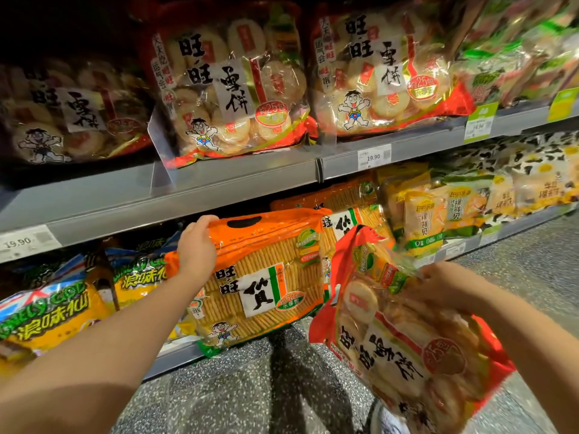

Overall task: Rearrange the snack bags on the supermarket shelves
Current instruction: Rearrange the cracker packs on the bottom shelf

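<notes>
- Gripping the orange cracker bag (269,277) by its top left corner, the left hand (195,242) has its fingers curled over the seam in the head view. The bag stands at the lip of the lower shelf (175,355) and leans out toward the person, likely so it can be pulled free or squared up in its row.
- More orange bags (344,198) stand just behind the held one, beyond the left hand, which suggests it belongs to that stack.
- The right hand (438,283) clutches the red rice-cracker bag (407,355) by its upper edge, fingers bunched into the film. The bag hangs tilted below and in front of that hand, off the shelves and over the speckled floor (250,386).
- Above both hands, matching red bags (232,98) stand upright and face out on the upper shelf (250,180). Judging by the print, the carried bag probably belongs up there and is kept aside while the left hand deals with the lower row.
- Yellow and green bags (56,311) lie to the left of the left hand. Pale yellow packs (423,214) fill the same shelf beyond the right hand.
- A price label (373,156) sits on the upper shelf's edge, above and between the hands.
</notes>
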The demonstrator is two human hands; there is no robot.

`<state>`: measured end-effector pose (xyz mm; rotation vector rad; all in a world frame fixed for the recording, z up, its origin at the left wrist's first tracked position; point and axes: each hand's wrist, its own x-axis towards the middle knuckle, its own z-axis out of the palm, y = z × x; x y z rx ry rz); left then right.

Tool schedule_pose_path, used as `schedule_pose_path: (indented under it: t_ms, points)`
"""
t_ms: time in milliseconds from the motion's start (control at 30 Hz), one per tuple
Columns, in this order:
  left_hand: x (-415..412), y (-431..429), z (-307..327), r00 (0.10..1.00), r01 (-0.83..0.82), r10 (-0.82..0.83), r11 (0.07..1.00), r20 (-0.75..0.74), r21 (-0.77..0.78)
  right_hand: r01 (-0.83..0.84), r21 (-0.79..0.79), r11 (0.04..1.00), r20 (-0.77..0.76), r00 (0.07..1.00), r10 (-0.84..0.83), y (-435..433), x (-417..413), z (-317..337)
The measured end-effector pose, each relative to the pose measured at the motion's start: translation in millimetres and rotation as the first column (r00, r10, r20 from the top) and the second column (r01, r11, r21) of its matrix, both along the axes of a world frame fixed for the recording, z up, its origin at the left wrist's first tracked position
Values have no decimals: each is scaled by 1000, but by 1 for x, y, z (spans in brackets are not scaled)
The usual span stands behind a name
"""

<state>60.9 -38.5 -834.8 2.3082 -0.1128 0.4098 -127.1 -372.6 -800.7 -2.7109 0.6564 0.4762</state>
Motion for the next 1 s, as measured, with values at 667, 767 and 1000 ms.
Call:
schedule_pose_path:
  t_ms: [667, 767, 1000]
  points:
    - [-13, -6, 13, 975, 114, -138, 983, 172, 146, 145, 219, 965, 115, 978, -173, 36, 20, -9]
    - [-9, -4, 17, 971, 136, -199, 918, 136, 373, 164, 222, 961, 117, 974, -193, 36, 21, -13]
    - [-7, 11, 3, 916, 26, -339, 587, 216, 809, 191, 269, 944, 119, 966, -229, 30, 24, -21]
